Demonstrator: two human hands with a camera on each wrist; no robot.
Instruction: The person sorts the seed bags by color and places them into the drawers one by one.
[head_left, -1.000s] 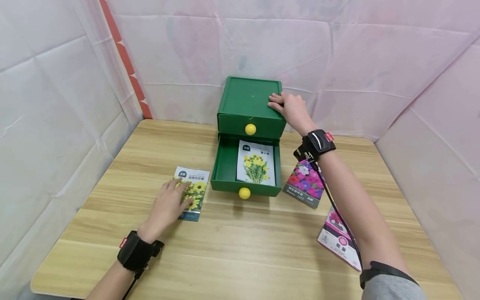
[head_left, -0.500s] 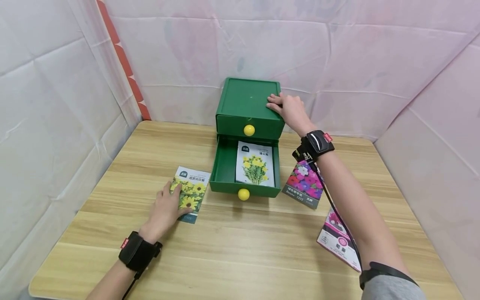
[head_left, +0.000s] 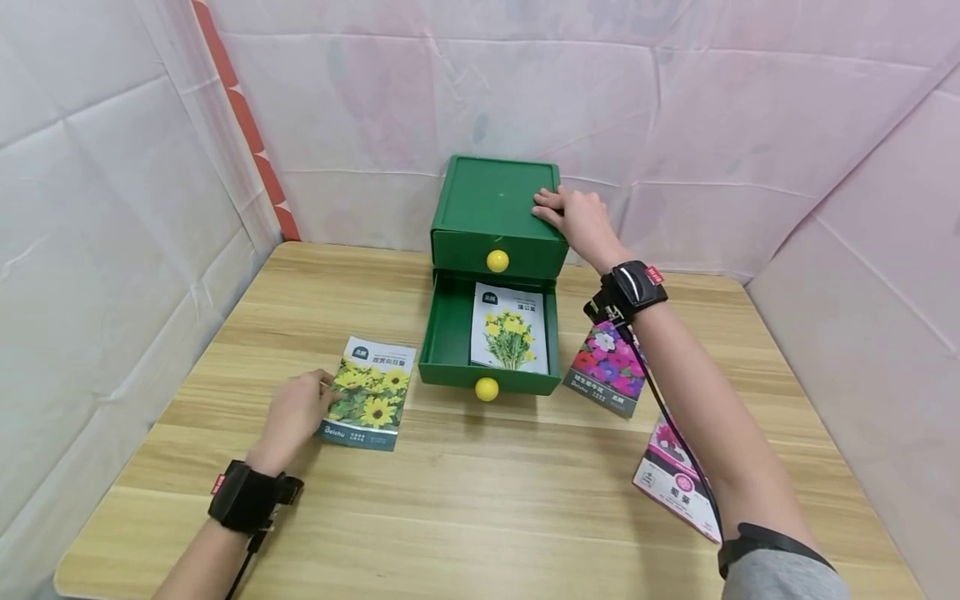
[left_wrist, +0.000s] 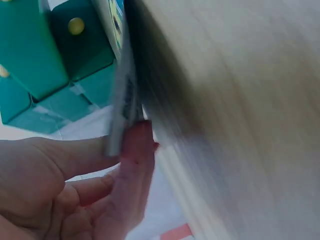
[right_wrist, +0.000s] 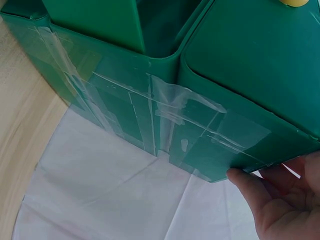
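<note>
From where I stand, the left hand (head_left: 291,414) pinches the left edge of the sunflower seed packet (head_left: 365,394), which lies on the wooden table (head_left: 480,492) at about eight o'clock from the green drawer box (head_left: 497,218). The left wrist view shows it plainly: thumb on one face, fingers (left_wrist: 135,165) curled under the other, the packet's (left_wrist: 122,90) edge lifted off the wood. The right hand (head_left: 581,218) rests flat on the top of the box at its three o'clock corner, fingers straight and spread, bracing it; in the right wrist view the fingertips (right_wrist: 245,179) touch the box's (right_wrist: 210,90) edge.

The lower drawer (head_left: 450,333) stands pulled out toward the person, and a yellow-flower packet (head_left: 510,327) already lies flat inside. The upper drawer is closed behind its yellow knob (head_left: 497,261). Two more packets, a pink-and-purple flower packet (head_left: 603,375) and a magenta packet (head_left: 671,483), lie at four and five o'clock from the box, partly under the right forearm.

To do this well, I judge the pinch should stay near the edge but take enough of the packet that the thin paper does not fold or slip. The lift should be low and level, swinging toward two o'clock, with the packet turned to match the one in the drawer so it drops between the walls rather than catching on the front lip or the lower yellow knob (head_left: 487,388). The right hand's steady pressure matters: the box looks light, and a nudge could shift it.
</note>
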